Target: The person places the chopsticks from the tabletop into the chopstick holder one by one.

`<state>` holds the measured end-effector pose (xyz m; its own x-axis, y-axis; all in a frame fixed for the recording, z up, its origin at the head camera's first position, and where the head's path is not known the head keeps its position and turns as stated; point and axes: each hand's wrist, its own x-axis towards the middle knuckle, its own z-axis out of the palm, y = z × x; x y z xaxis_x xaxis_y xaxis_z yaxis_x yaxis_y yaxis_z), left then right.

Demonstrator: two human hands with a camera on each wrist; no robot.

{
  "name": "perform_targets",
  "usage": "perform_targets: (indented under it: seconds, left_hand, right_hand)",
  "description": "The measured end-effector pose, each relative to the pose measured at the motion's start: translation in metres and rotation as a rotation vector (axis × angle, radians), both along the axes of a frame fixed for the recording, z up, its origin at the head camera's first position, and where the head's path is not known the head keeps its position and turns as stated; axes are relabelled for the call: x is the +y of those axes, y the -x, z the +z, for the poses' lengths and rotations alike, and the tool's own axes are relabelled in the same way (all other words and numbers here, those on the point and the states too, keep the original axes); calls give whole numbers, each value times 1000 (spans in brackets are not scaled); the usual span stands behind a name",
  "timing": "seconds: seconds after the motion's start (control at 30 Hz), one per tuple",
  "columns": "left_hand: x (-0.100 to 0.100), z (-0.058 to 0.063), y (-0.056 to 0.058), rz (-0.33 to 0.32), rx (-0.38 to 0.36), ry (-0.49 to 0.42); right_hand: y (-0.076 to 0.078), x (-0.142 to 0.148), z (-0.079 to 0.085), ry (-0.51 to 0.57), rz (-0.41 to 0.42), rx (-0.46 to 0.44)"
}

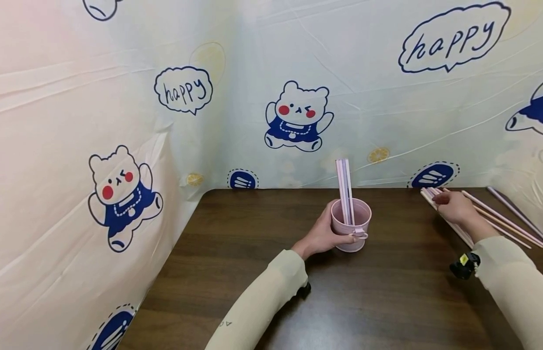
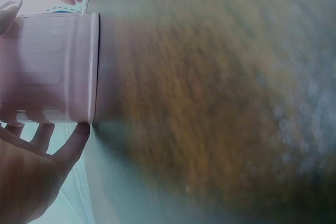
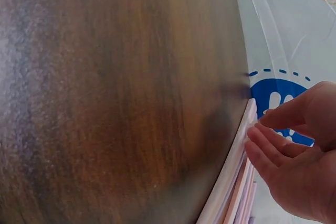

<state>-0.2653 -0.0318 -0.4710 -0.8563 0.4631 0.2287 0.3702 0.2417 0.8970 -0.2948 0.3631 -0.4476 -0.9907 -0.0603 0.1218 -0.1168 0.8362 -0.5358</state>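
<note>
- Head view: dark wooden table (image 1: pixel 385 301), bearing a pink pail (image 2: pixel 47 69) near its middle and loose sticks (image 3: pixel 227 169) at the right.
- The pail, upright, is probably light, stiff and smooth; best held round its wall, as the left hand (image 1: pixel 321 235) does with fingers and thumb.
- Right hand (image 1: pixel 456 208): thumb and fingertips close together at the far ends of the loose sticks; cannot tell whether one is pinched.
- Standing sticks (image 1: pixel 345 189), inside the pail: slim, probably light and stiff like the loose ones; best pinched near one end.
</note>
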Motion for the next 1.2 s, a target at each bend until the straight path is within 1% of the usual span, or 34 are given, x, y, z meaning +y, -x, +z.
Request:
perform_targets:
  seconds: [0.2, 0.37, 0.57, 0.83, 0.9, 1.03, 1.2]
  left_hand:
    - [0, 1, -2, 1, -9, 4]
    - [0, 2, -2, 2, -7, 14]
    - [0, 3, -2, 1, -12, 18]
    - [0, 2, -2, 4, -6, 18]
    - [0, 2, -2, 5, -8, 16]
    - [0, 2, -2, 9, -6, 13]
    - [-1, 1, -3, 10, -7, 5]
  right_hand:
    - [0, -1, -1, -24, -5, -4]
    - [-1, 0, 1, -53, -16, -29]
    - [-1, 1, -1, -55, -4, -55]
    - [3, -4, -5, -108, 51, 1]
    - [3, -5, -5, -117, 57, 2]
    - [4, -8, -8, -110, 32, -8]
    - [6, -12, -14, -93, -16, 8]
